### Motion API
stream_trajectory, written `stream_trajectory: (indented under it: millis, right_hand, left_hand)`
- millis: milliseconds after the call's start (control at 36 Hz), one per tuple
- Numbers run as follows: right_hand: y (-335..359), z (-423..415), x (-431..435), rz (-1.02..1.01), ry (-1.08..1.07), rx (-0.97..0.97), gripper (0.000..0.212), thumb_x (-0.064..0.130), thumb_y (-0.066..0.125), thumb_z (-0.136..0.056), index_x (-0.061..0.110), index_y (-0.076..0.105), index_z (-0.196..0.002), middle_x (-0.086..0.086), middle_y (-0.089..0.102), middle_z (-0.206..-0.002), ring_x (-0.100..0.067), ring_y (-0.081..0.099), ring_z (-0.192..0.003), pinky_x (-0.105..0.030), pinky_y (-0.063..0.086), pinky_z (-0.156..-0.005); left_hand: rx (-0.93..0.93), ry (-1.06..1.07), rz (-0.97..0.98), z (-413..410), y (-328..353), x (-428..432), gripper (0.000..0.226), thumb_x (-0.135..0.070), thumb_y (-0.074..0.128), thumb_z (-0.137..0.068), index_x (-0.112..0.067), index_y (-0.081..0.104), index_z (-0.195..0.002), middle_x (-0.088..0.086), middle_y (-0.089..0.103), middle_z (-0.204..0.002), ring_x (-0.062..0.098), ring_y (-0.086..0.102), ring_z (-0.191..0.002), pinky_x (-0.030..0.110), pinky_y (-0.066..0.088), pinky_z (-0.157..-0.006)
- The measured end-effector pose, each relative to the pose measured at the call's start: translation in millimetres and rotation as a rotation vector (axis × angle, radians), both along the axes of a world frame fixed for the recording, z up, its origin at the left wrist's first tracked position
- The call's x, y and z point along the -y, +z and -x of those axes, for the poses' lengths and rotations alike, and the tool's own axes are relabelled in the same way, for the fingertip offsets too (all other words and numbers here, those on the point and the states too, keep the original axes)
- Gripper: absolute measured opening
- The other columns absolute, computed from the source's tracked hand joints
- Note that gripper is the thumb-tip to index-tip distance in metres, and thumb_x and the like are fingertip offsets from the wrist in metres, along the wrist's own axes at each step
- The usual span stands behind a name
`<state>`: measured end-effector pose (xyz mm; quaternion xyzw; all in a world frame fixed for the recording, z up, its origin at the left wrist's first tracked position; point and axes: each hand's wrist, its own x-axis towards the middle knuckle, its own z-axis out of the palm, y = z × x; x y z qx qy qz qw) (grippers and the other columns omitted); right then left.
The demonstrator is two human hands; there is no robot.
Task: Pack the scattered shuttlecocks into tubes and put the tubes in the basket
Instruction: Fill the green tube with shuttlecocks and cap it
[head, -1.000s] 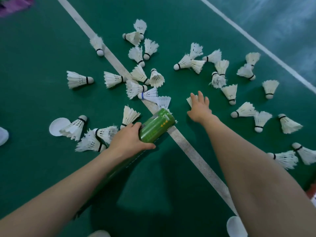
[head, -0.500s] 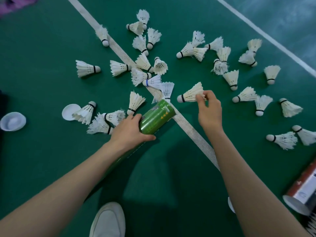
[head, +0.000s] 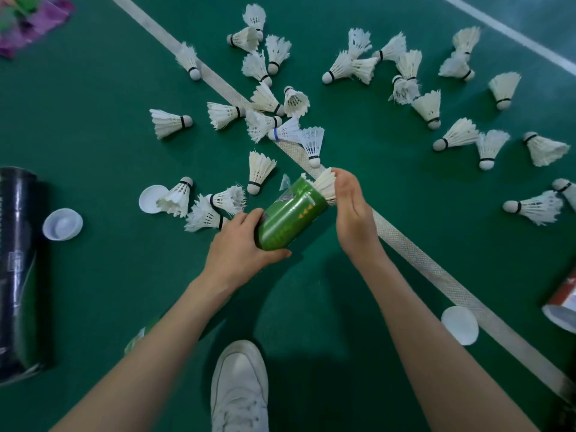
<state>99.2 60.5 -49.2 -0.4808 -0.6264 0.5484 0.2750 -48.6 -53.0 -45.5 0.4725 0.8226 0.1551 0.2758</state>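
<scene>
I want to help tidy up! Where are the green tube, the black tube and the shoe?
green tube (head: pixel 290 213), head view, its side
black tube (head: pixel 17 260), head view, its side
shoe (head: pixel 240 358), head view, its toe

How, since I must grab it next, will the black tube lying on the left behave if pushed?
The black tube lies on its side on the green floor, so a sideways push would probably roll it. Its glossy surface shows reflections, so it may slip in a loose grip. Its fill, hence weight, is hidden.
</scene>
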Motion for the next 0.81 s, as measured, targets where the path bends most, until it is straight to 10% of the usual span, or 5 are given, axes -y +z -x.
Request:
stream_trajectory:
  millis: [389,528,806]
  right_hand:
    - [-13,37,-15,0.164,0.197,0.047,0.065,0.073,0.029,-0.086,0.032,0.055,-0.13,0.009,0.061,-0.125,-0.008,0.052,-0.12,-0.039,0.036,-0.11]
    - [-6,52,-45,0.178,0.117,0.004,0.049,0.053,0.027,-0.099,0.023,0.061,-0.118,0.005,0.06,-0.118,-0.008,0.053,-0.113,-0.029,0.037,-0.102]
    - [-38,80,-140,-0.166,0.256,0.625,0.057,0.023,0.047,-0.098,0.02,0.024,-0.15,-0.004,0.011,-0.159,-0.027,0.009,-0.145,-0.041,0.014,-0.116]
  left_hand:
    - [0.031,0.085,-0.049,17,-12,-14,0.068,-0.056,0.08,-0.062,-0.027,0.053,-0.118,-0.009,0.051,-0.101,0.013,0.05,-0.093,0.032,0.044,-0.078]
    - [0.036,0.133,-0.044,26,-16,-38,0.067,-0.061,0.077,-0.061,-0.029,0.054,-0.116,-0.006,0.055,-0.102,0.015,0.054,-0.092,0.033,0.046,-0.075]
    - [0.043,0.194,0.094,52,-36,-67,0.071,-0.064,0.075,-0.061,-0.024,0.053,-0.115,-0.002,0.058,-0.1,0.018,0.055,-0.088,0.033,0.048,-0.073]
